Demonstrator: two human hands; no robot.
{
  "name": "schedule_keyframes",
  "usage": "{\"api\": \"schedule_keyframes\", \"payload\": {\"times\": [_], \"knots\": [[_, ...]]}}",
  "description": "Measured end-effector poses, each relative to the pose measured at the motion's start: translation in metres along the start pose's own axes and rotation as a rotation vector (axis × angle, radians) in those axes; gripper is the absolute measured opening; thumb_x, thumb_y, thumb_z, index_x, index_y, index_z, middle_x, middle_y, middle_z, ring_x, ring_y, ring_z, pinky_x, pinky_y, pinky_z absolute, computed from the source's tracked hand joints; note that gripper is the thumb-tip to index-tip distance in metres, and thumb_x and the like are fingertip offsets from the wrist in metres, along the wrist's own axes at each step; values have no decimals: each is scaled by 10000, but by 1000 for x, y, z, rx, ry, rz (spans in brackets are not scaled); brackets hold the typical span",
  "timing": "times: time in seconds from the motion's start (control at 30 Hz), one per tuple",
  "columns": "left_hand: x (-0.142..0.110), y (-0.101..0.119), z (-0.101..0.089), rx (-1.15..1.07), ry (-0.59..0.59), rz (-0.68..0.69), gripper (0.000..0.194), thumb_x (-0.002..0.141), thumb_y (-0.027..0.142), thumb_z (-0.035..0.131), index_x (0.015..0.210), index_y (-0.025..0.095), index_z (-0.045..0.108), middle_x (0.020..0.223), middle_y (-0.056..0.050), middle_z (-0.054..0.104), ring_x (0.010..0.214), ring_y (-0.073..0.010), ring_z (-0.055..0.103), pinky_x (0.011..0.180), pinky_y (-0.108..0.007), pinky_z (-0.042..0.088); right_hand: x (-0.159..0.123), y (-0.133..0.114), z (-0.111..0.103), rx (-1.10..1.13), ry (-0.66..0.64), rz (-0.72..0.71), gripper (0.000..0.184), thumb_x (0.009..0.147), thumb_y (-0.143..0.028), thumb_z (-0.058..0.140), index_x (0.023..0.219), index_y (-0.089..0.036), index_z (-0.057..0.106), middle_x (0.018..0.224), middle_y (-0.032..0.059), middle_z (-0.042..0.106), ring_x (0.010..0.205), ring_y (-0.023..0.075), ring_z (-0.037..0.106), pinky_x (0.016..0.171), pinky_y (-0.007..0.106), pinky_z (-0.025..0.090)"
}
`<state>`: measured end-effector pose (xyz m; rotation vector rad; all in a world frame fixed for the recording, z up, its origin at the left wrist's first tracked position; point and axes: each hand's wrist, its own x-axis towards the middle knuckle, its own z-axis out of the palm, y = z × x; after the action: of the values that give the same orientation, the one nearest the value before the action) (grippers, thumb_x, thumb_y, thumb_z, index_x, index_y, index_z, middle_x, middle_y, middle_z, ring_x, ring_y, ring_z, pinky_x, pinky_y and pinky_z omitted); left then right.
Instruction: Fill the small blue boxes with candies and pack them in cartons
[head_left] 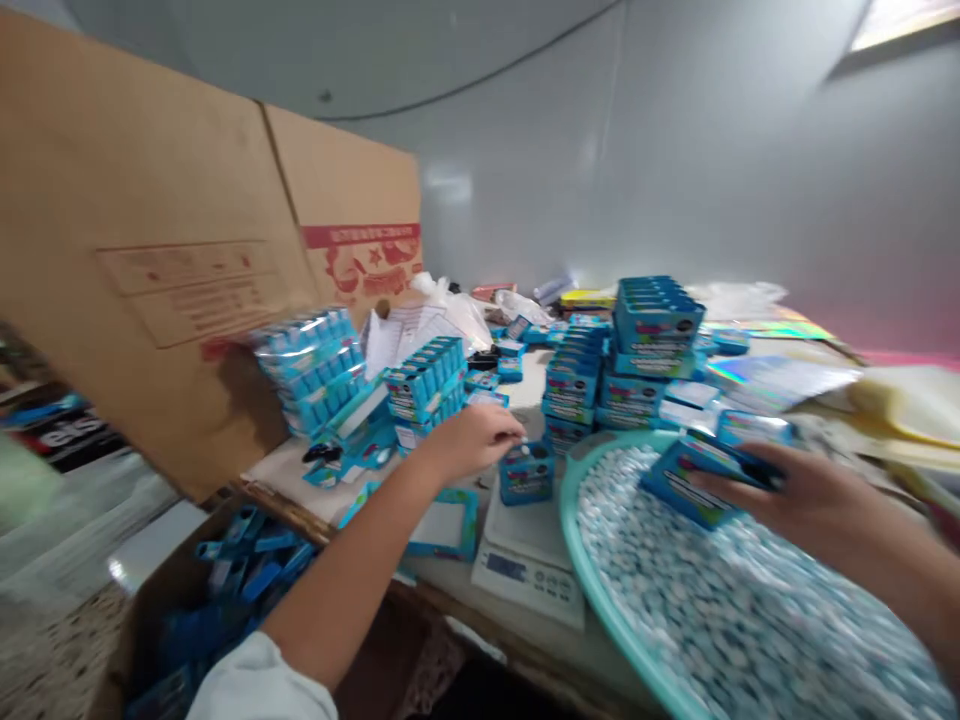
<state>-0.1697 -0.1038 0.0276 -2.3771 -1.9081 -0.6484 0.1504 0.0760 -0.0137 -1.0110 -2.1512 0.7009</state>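
My left hand (480, 438) is closed in a pinch just above a small blue box (527, 476). A tiny whitish thing seems to be at its fingertips, too small to name. That box stands upright on a white digital scale (529, 565). My right hand (799, 500) grips another blue printed box (694, 482), tilted over a turquoise basin (581, 540). A dark strip (739, 462) shows along the top of this box, under my fingers; I cannot tell what it is. Many small white and pale-blue wrapped pieces (697, 590) fill the basin.
Stacked blue boxes (649, 345) stand behind the scale, with more (426, 385) to the left. A shrink-wrapped pack (315, 365) leans near a tall cardboard carton (172, 220). Below the table's left edge, a bin holds blue pieces (251, 560). Clear sheets (784, 380) lie at right.
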Motion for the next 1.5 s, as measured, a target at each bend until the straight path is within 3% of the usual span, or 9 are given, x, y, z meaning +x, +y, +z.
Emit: {"api": "schedule_keyframes", "payload": {"times": [0.07, 0.17, 0.37, 0.7, 1.07, 1.23, 1.3, 1.37, 1.5], "knots": [[0, -8, 5, -12, 3, -1, 178, 964, 168, 592, 988, 159, 769, 1010, -96, 793, 940, -205, 725, 858, -317, 545, -5, -10, -5, -99, -50, 101, 305, 709, -663, 766, 649, -391, 641, 564, 90, 589, 517, 280, 517, 570, 453, 311], [5, -16, 10, -6, -27, 16, 180, 966, 177, 586, 958, 163, 765, 962, -83, 785, 905, -204, 717, 815, -304, 529, -4, -20, -9, -159, -104, 125, 328, 797, -645, 694, 761, -322, 644, 688, 83, 648, 612, 276, 562, 593, 420, 365], [21, -17, 17, 86, -140, 57, 214, 977, 215, 572, 935, 154, 772, 909, -89, 761, 878, -214, 701, 790, -305, 522, 0, -12, -6, -227, -88, 158, 433, 740, -661, 725, 861, -246, 692, 710, 43, 665, 632, 248, 589, 553, 348, 376], [42, -6, 30, 138, -219, 69, 298, 973, 191, 522, 1073, 201, 801, 1110, -79, 788, 1028, -221, 729, 945, -319, 557, 1, -4, -5, -183, -117, 140, 494, 729, -695, 750, 915, -239, 709, 729, 8, 675, 620, 195, 573, 534, 299, 376], [28, -13, 33, -16, -147, 43, 325, 1009, 284, 533, 1235, 204, 753, 1200, -78, 780, 1123, -258, 707, 1010, -389, 535, 1, -8, -7, -220, -115, 122, 443, 733, -666, 754, 850, -242, 695, 730, 4, 653, 631, 190, 549, 554, 304, 367], [19, -13, 36, -70, -27, 19, 537, 1022, 405, 559, 1525, 222, 521, 1504, -111, 603, 1376, -292, 570, 1159, -450, 455, 1, -4, -7, -233, -107, 111, 486, 735, -701, 749, 868, -237, 695, 730, 5, 646, 635, 187, 557, 546, 291, 355], [17, -12, 36, -77, 52, 20, 590, 1019, 411, 573, 1571, 240, 455, 1527, -111, 576, 1400, -291, 548, 1168, -451, 453, 1, -3, -7, -252, -107, 112, 513, 731, -726, 740, 862, -233, 684, 696, -5, 619, 606, 173, 528, 531, 289, 327], [17, -9, 33, -60, 114, 43, 556, 1030, 368, 559, 1564, 248, 465, 1493, -105, 597, 1375, -275, 567, 1155, -439, 469, 1, -4, -7, -259, -118, 120, 510, 733, -723, 736, 845, -230, 676, 659, -15, 587, 570, 157, 486, 517, 291, 296], [21, 3, 23, -19, 165, 160, 379, 1034, 292, 554, 1395, 224, 647, 1392, -98, 663, 1287, -242, 635, 1117, -404, 512, 1, -6, -8, -248, -125, 124, 474, 741, -690, 743, 826, -228, 674, 640, -16, 573, 554, 149, 466, 512, 295, 272]]}}
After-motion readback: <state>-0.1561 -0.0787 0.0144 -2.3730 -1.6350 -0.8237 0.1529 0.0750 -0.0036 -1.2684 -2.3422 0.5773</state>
